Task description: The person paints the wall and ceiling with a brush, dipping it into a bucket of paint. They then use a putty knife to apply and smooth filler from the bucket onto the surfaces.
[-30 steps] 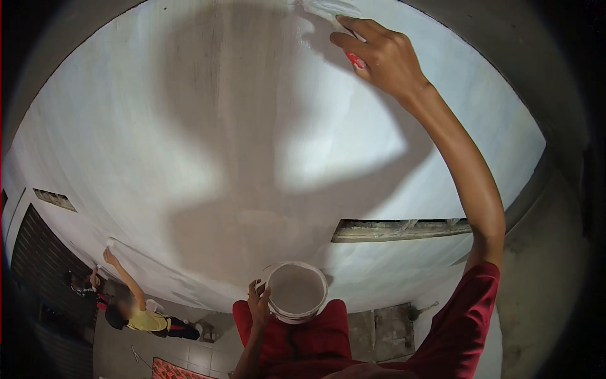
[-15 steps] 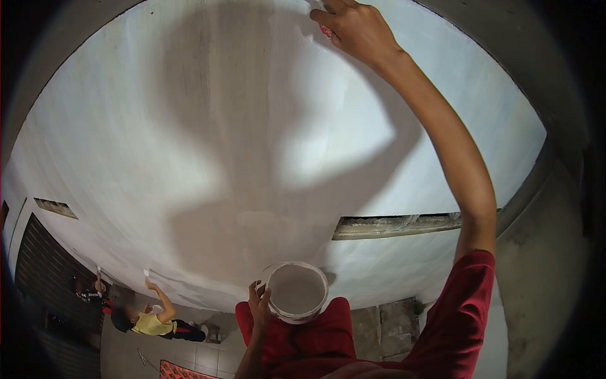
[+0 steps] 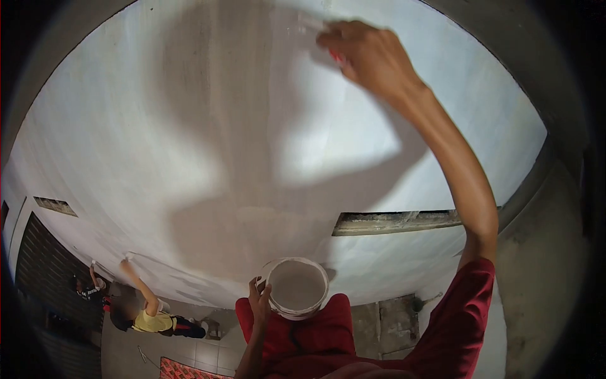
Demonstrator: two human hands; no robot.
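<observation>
My right hand [image 3: 375, 60] is raised against the upper wall, closed around a paintbrush [image 3: 310, 23]. A bit of red handle shows beneath the fingers, and the pale bristles touch or nearly touch the wall [image 3: 353, 120]. Low in the view, my left hand [image 3: 260, 302] grips the left side of a white paint bucket [image 3: 298, 314]. Greyish-white paint lies inside the bucket, which is held close above my red-clothed legs. My thumb and fingers curl at its rim; some fingers are hidden.
A long recessed opening [image 3: 398, 222] cuts the wall at right. Below left, a person in yellow [image 3: 154, 321] reaches up to the wall, with another person [image 3: 91, 289] beyond, near a dark slatted door [image 3: 47, 259]. A patterned red mat [image 3: 183, 369] lies on the floor.
My right hand has moved down along the wall with the paintbrush. My left hand and the bucket have barely shifted. The person in yellow has swung an arm left.
</observation>
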